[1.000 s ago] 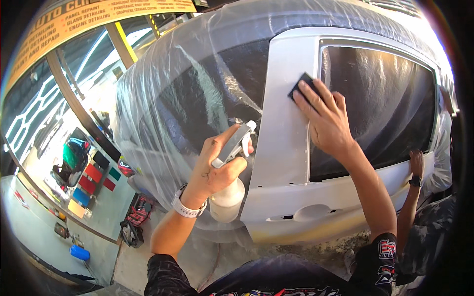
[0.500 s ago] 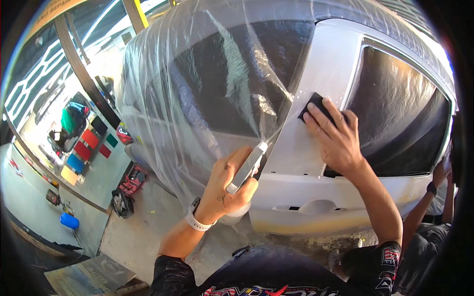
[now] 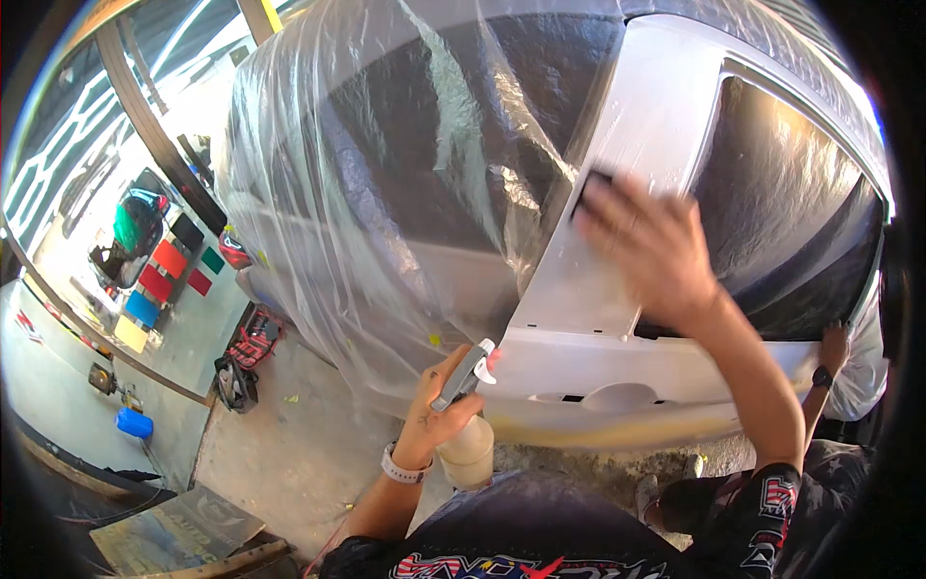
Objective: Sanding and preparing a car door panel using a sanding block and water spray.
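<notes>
My left hand (image 3: 431, 410) is wrapped round the neck and trigger head of a spray bottle (image 3: 468, 452), which has a cloudy white body. It sits low in front of the car door, apart from it. My right hand (image 3: 664, 246), smeared by motion, presses a black piece of sandpaper (image 3: 585, 196) against the pale primed pillar of the car door (image 3: 648, 116). Most of the sandpaper is hidden under the fingers. Wet streaks and drops show on the pillar above the hand. Right of it is the dark door window (image 3: 772, 212).
Clear plastic sheeting (image 3: 376, 232) covers the car's left part and roof. Another person's hand (image 3: 835, 347) touches the door's right end. A red and black tool bag (image 3: 246, 357) lies on the floor at left, near a blue container (image 3: 134, 423). A printed board (image 3: 178, 536) is at lower left.
My left hand has lowered the spray bottle away from the door. My right hand has slid the sandpaper slightly left on the pillar, and wet streaks now show above it. The other person's hand has shifted left.
</notes>
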